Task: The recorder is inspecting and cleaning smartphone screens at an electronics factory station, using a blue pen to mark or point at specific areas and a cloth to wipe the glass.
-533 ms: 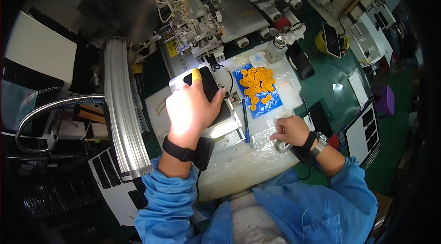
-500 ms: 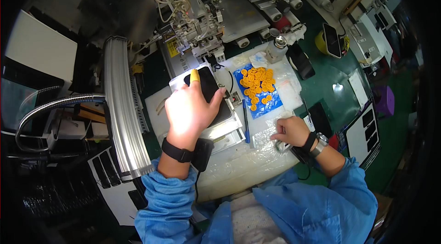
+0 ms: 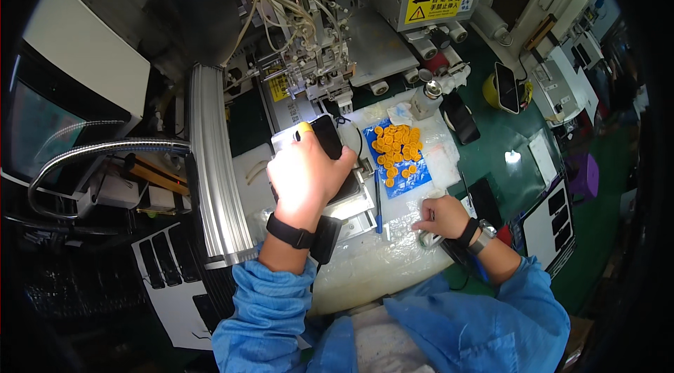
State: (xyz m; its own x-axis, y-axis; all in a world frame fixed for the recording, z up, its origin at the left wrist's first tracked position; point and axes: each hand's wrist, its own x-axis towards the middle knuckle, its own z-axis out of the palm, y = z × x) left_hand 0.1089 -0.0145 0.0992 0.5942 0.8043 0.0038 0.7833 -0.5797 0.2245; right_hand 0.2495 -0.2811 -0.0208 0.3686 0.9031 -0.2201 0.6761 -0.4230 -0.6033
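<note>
- Black phone [image 3: 328,140] gripped in the left hand [image 3: 307,178], pressed flat on the fixture beneath to steady it;
- right hand [image 3: 440,216] clenched on a small part, orange caps [image 3: 397,150] just beyond

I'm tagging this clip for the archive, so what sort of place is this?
Most likely an electronics assembly station in a factory. The left hand presses a dark phone-like device into a metal fixture below a machine with tubes and wiring. Small orange parts lie on a blue sheet, and the right hand rests on clear plastic bags.

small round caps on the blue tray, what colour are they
Orange, seen best in the head view: the caps lie heaped on the blue tray.
</note>
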